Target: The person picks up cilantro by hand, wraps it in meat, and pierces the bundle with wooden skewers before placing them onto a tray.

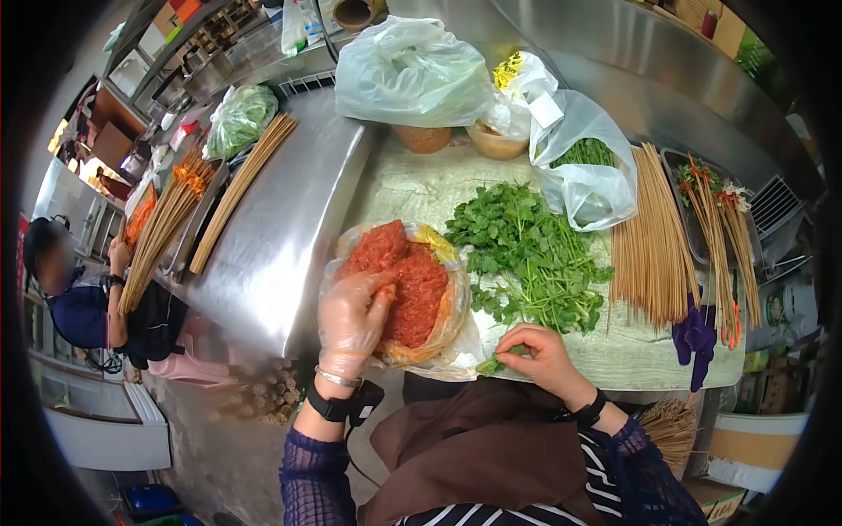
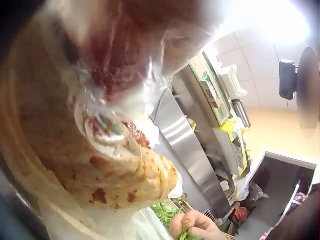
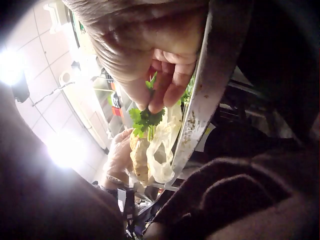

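My left hand [image 1: 355,317], in a clear plastic glove, reaches over a bag-lined bowl [image 1: 458,307] of raw minced meat [image 1: 421,294]. Its fingers curl down and pinch at the near-left side of the meat; the left wrist view of this is blurred. With thumb and fingertips my right hand [image 1: 545,358] pinches a small sprig of cilantro [image 3: 147,120] at the table's front edge, just right of the bowl. Beyond that hand spreads a loose pile of cilantro [image 1: 535,254], leaves away from me and stems toward me.
Bamboo skewers [image 1: 651,237] lie in a broad bundle at the right, beside a purple glove [image 1: 695,337]. At the back stand a bag-covered tub [image 1: 421,138] and an open bag of greens [image 1: 586,180]. A steel surface [image 1: 276,219] adjoins on the left; another person [image 1: 83,302] is beyond it.
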{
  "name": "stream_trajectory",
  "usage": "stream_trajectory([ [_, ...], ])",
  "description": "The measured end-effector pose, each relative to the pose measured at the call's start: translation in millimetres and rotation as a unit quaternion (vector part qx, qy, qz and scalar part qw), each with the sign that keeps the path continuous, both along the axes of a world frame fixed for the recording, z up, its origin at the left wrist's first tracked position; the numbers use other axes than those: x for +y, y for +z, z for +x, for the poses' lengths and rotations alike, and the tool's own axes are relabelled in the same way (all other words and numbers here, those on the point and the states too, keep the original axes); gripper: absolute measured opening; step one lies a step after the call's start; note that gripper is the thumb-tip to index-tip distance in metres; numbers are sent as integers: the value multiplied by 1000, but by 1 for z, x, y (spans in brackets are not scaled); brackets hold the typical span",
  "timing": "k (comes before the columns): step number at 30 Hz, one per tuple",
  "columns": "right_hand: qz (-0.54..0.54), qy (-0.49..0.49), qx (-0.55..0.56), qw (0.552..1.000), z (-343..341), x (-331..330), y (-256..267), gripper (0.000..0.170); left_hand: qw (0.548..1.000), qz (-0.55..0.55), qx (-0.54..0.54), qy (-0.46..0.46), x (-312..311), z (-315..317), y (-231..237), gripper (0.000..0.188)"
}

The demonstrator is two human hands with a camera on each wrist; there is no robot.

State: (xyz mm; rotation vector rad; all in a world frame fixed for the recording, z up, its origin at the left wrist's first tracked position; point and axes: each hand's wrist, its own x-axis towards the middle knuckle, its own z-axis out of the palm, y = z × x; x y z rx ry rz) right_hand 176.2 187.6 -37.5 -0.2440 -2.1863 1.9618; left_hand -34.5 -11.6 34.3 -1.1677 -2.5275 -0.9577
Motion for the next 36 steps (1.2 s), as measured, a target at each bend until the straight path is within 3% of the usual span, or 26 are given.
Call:
stream_trajectory([
  [2, -31, -6, 10, 999, 0, -3, -2, 11, 982, 87, -166, 23, -8, 3, 5, 15],
  [5, -96, -11, 40, 995, 0, -6, -11, 12, 890, 217, -393, 76, -19, 5, 2, 16],
  [8, -78, -2, 42, 996, 1, -5, 0, 13, 814, 327, -480, 11, -11, 20, 16, 20],
  [12, -13, 35, 81, 996, -14, -3, 54, 13, 784, 342, -519, 6, -10, 31, 8, 21],
  [15, 33, 64, 94, 993, -36, -8, 94, 12, 734, 397, -547, -55, -14, 35, -18, 23],
  [17, 61, 72, 113, 989, -53, -14, 105, 11, 713, 408, -566, -69, -2, 52, 5, 29],
  [20, 93, 64, 167, 979, -75, -24, 103, 10, 725, 373, -572, -83, -16, 52, -14, 32],
  [21, 106, 58, 181, 976, -81, -26, 100, 9, 730, 358, -574, -94, -12, 60, 13, 30],
  [24, 128, 39, 199, 971, -88, -31, 96, 9, 766, 338, -541, -80, -12, 64, 10, 29],
  [28, 146, 26, 194, 970, -88, -35, 86, 9, 737, 377, -560, -46, -8, 63, 0, 28],
  [31, 118, -7, 150, 981, -82, -38, 92, 11, 753, 384, -533, -39, -5, 59, -10, 24],
  [34, 120, -58, 154, 979, -69, -14, 96, 13, 740, 426, -518, -41, -3, 53, -16, 23],
  [36, 120, -126, 175, 969, -56, 22, 92, 12, 808, 396, -436, 10, -4, 46, -35, 18],
])
